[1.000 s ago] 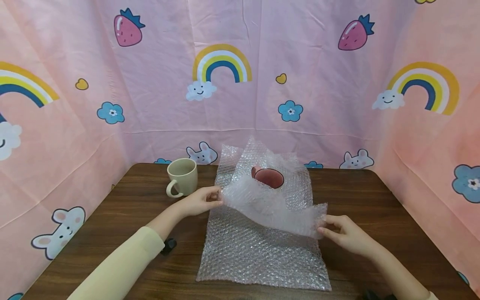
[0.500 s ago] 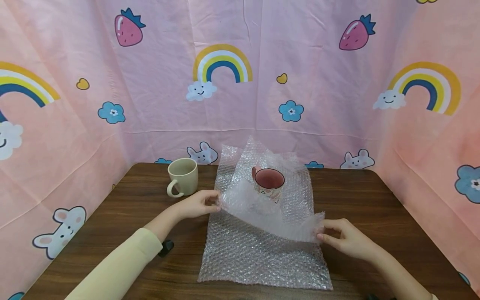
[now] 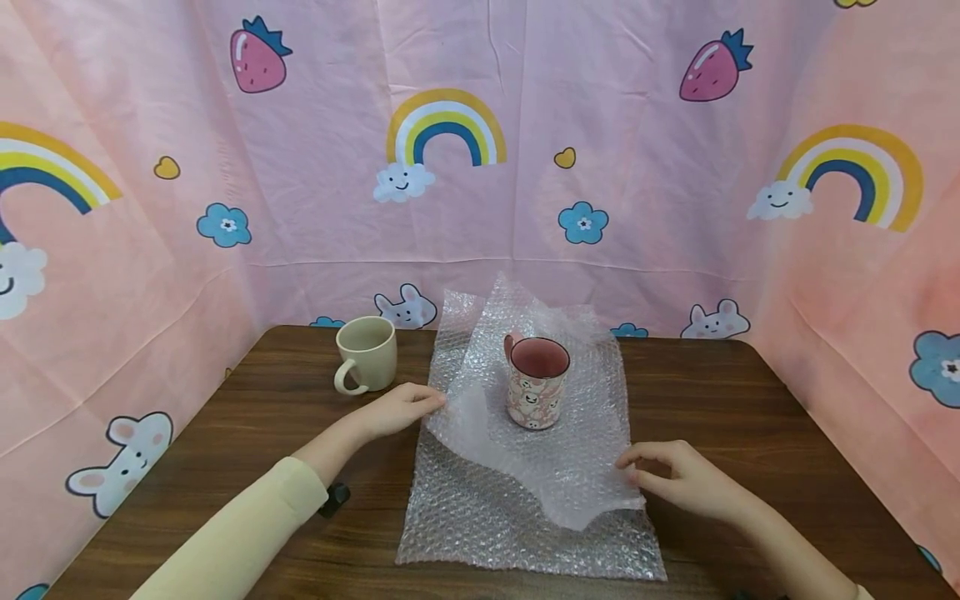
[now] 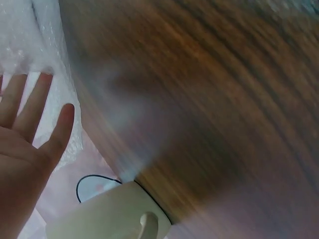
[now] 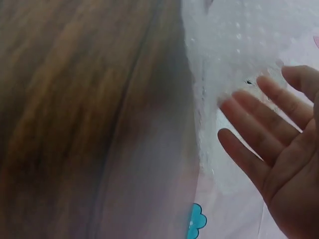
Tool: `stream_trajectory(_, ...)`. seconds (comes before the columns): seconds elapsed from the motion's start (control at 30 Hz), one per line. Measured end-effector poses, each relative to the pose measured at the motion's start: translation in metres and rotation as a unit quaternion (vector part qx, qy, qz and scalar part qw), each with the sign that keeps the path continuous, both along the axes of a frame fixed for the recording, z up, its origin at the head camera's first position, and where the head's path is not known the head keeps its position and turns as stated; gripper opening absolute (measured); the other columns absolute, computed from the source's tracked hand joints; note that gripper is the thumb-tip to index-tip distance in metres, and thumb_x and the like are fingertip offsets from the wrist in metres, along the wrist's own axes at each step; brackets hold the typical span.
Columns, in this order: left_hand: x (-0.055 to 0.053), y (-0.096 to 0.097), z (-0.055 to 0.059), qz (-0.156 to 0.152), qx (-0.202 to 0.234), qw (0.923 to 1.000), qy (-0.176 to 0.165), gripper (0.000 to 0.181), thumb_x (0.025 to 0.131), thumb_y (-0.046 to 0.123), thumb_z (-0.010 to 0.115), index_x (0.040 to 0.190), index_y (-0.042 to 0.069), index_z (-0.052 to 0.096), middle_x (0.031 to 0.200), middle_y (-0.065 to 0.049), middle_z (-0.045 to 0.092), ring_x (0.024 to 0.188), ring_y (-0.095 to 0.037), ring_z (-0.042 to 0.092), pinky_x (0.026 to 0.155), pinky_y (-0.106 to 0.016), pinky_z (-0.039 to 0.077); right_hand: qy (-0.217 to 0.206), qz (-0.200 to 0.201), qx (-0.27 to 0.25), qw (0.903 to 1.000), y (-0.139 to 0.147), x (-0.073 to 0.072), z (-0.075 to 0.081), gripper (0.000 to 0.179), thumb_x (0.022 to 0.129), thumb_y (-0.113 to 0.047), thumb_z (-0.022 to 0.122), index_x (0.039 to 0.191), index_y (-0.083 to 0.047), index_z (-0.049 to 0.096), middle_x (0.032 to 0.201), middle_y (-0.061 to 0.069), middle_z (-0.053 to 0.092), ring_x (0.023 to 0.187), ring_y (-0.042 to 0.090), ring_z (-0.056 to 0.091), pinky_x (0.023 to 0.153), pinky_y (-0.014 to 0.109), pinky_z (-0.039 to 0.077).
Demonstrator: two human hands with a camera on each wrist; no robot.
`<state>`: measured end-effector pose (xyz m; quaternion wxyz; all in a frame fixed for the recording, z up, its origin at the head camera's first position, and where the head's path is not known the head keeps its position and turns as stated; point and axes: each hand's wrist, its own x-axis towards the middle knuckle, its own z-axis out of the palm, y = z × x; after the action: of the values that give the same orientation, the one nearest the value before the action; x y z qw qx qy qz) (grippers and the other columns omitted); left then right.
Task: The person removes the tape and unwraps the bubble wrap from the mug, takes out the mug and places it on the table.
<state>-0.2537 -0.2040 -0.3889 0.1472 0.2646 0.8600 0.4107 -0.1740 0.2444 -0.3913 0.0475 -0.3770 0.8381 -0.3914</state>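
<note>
A patterned mug with a pink inside (image 3: 533, 400) stands upright on sheets of bubble wrap (image 3: 487, 533). The upper sheet (image 3: 562, 467) lies spread in front of the mug, its front edge wavy. At the left edge of that sheet, my left hand (image 3: 397, 408) pinches it with the fingertips together; the thumb is out of the left wrist view. Near the right edge, my right hand (image 3: 678, 477) hovers with fingers apart and holds nothing. The right wrist view shows its fingers (image 5: 264, 117) spread beside the wrap. A cream mug (image 3: 367, 354) stands beyond my left hand.
The brown wooden table (image 3: 720, 400) carries everything. Behind and at both sides hangs a pink printed cloth (image 3: 480, 225). A small black object (image 3: 335, 498) shows by the left sleeve.
The upper sheet of bubble wrap has come down from in front of the patterned mug, exposing its whole side. My right hand has let go of the sheet. Both hands have sunk slightly.
</note>
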Motion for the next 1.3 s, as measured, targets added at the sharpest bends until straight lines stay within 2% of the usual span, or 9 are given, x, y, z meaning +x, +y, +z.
stream_trajectory(0.13,0.0,0.003,-0.003,-0.023,-0.021,0.9993,0.022,0.038,0.101,0.034,0.05,0.121,0.006,0.064,0.12,-0.009,0.063,0.115,-0.029,0.055,0.093,-0.047,0.045,0.033,-0.017,0.042,0.9984,-0.006,0.0,-0.003,0.023,0.094,-0.023,0.064,0.112,-0.008,0.067,0.106,0.0,0.068,0.092,0.015,0.063,0.078,0.033,0.052)
stream_trajectory(0.23,0.0,0.003,-0.004,-0.032,-0.022,0.9991,0.014,0.04,0.101,0.035,0.049,0.123,0.005,0.064,0.122,-0.009,0.062,0.117,-0.029,0.054,0.095,-0.046,0.044,0.05,-0.023,0.078,0.9954,-0.009,0.002,-0.002,0.034,0.092,-0.032,0.066,0.116,-0.008,0.066,0.112,0.002,0.066,0.101,0.021,0.061,0.084,0.04,0.051)
stream_trajectory(0.37,-0.001,0.003,-0.007,-0.029,-0.01,0.9995,-0.006,0.046,0.105,0.033,0.038,0.124,-0.002,0.061,0.123,-0.015,0.061,0.119,-0.031,0.054,0.099,-0.047,0.04,0.032,-0.04,0.136,0.9894,-0.011,0.005,0.001,0.053,0.089,-0.047,0.065,0.125,-0.01,0.062,0.131,0.011,0.056,0.121,0.034,0.05,0.092,0.055,0.043)
stream_trajectory(0.47,-0.001,0.004,-0.01,-0.022,-0.019,0.9996,0.003,0.043,0.104,0.03,0.042,0.125,-0.001,0.062,0.124,-0.013,0.061,0.115,-0.029,0.055,0.096,-0.045,0.043,0.008,-0.045,0.162,0.9856,-0.011,0.006,0.001,0.065,0.085,-0.054,0.065,0.132,-0.009,0.057,0.139,0.018,0.046,0.127,0.04,0.042,0.094,0.06,0.039)
stream_trajectory(0.63,0.0,0.006,-0.013,-0.042,-0.03,0.9985,0.018,0.039,0.096,0.021,0.06,0.129,0.0,0.058,0.121,-0.011,0.063,0.112,-0.027,0.058,0.088,-0.037,0.049,-0.016,-0.034,0.178,0.9834,-0.012,0.006,-0.003,0.078,0.083,-0.055,0.067,0.138,-0.004,0.05,0.144,0.024,0.039,0.13,0.044,0.036,0.095,0.063,0.035)
stream_trajectory(0.7,0.0,0.005,-0.014,-0.06,-0.025,0.9978,0.012,0.044,0.094,0.019,0.063,0.131,-0.003,0.055,0.122,-0.013,0.062,0.116,-0.028,0.056,0.091,-0.038,0.048,-0.024,-0.029,0.182,0.9826,-0.012,0.006,-0.005,0.081,0.082,-0.056,0.068,0.139,-0.003,0.048,0.144,0.025,0.037,0.13,0.046,0.034,0.096,0.065,0.034)
stream_trajectory(0.93,0.005,0.001,-0.009,-0.079,-0.079,0.9937,-0.003,0.065,0.086,0.035,0.072,0.137,0.002,0.051,0.137,-0.01,0.052,0.13,-0.029,0.042,0.105,-0.048,0.034,-0.036,-0.022,0.194,0.9801,-0.013,0.006,-0.007,0.088,0.079,-0.058,0.069,0.143,-0.002,0.043,0.147,0.028,0.031,0.132,0.049,0.03,0.096,0.067,0.031)
stream_trajectory(1.13,0.011,0.003,-0.008,-0.085,-0.115,0.9895,-0.02,0.074,0.082,0.039,0.075,0.143,0.008,0.046,0.145,-0.005,0.043,0.136,-0.028,0.033,0.107,-0.049,0.029,-0.052,-0.009,0.214,0.9754,-0.015,0.006,-0.008,0.099,0.077,-0.061,0.069,0.148,-0.002,0.034,0.151,0.029,0.021,0.136,0.048,0.021,0.098,0.071,0.022)
stream_trajectory(1.3,0.015,0.003,-0.01,-0.111,-0.139,0.984,-0.012,0.083,0.079,0.042,0.077,0.146,0.01,0.041,0.154,-0.006,0.029,0.14,-0.03,0.023,0.109,-0.052,0.023,-0.068,-0.005,0.219,0.9733,-0.016,0.007,-0.008,0.104,0.074,-0.061,0.071,0.149,-0.001,0.03,0.152,0.03,0.017,0.137,0.049,0.016,0.099,0.073,0.016)
